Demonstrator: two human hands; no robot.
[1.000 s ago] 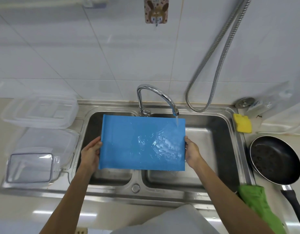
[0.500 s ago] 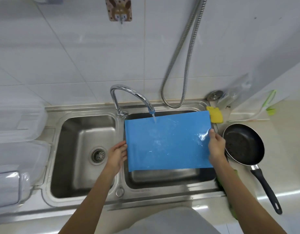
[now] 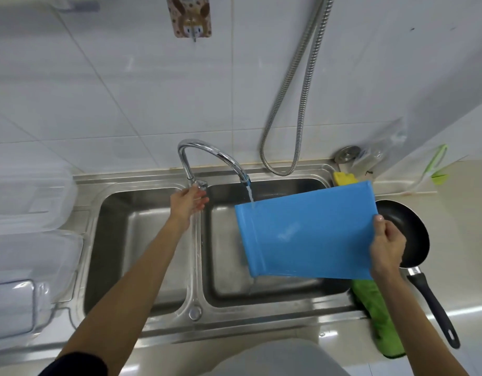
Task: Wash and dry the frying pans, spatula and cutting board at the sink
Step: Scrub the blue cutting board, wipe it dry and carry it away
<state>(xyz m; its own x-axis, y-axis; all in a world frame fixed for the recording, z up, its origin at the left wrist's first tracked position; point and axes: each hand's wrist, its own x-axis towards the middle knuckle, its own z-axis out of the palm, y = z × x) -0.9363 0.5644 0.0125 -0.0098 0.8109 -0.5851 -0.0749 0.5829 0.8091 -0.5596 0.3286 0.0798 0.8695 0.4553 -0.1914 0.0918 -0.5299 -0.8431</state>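
Board (image 3: 307,234) rinse about done, I think: my right hand (image 3: 387,248) grips its edge under the running tap (image 3: 186,166). My left hand (image 3: 189,203) is at the tap lever, grip unclear. Next I shut off the water, then dry the board.

the cutting board (image 3: 307,234) is smooth blue plastic, glossy with water. the sink (image 3: 261,321) is brushed steel, and its tap (image 3: 207,150) at twelve o'clock is mirror-polished metal. at three o'clock the frying pan (image 3: 408,226) is lined matt black, and at five o'clock the green cloth (image 3: 381,321) looks fuzzy.

2 bare forearms (image 3: 131,280) — black sleeve (image 3: 74,363) on L upper arm; grey garment (image 3: 275,356) at btm centre.
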